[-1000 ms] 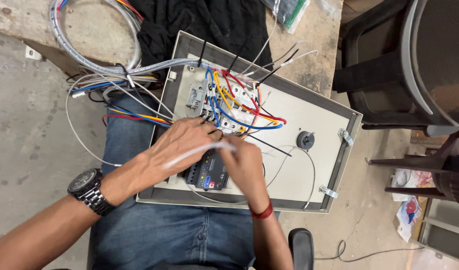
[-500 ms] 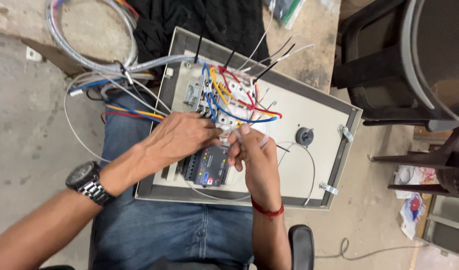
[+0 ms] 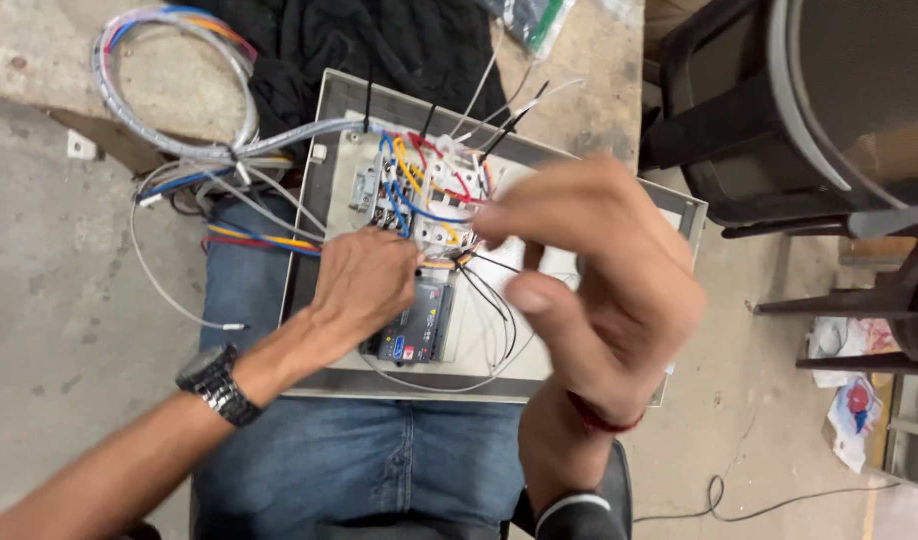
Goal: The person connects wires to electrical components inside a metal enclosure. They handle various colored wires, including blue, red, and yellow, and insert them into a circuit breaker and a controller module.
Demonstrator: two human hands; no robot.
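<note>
A grey metal electrical box (image 3: 324, 210) lies across my lap, on my blue jeans (image 3: 359, 460). Inside it sit white terminal blocks (image 3: 419, 195) wired in red, blue, yellow and black, with a small dark module (image 3: 414, 325) below them. My left hand (image 3: 364, 285), a watch (image 3: 217, 383) on its wrist, rests on the box with its fingertips pinched on an orange-tipped wire (image 3: 441, 264) beside the module. My right hand (image 3: 589, 290) is raised near the camera and blurred. Its fingers are half curled and apart, with nothing visible in them, and it hides the box's right half.
A looped grey cable bundle (image 3: 179, 100) with coloured cores runs from the workbench (image 3: 39, 40) into the box. Black cloth (image 3: 379, 40) lies behind it. A dark chair (image 3: 779, 110) stands at the right. A thin cable (image 3: 759, 500) and some papers (image 3: 854, 400) lie on the concrete floor.
My right hand has let go of the white wire and lifted off the box toward the camera. My left hand stays at the wires by the dark module.
</note>
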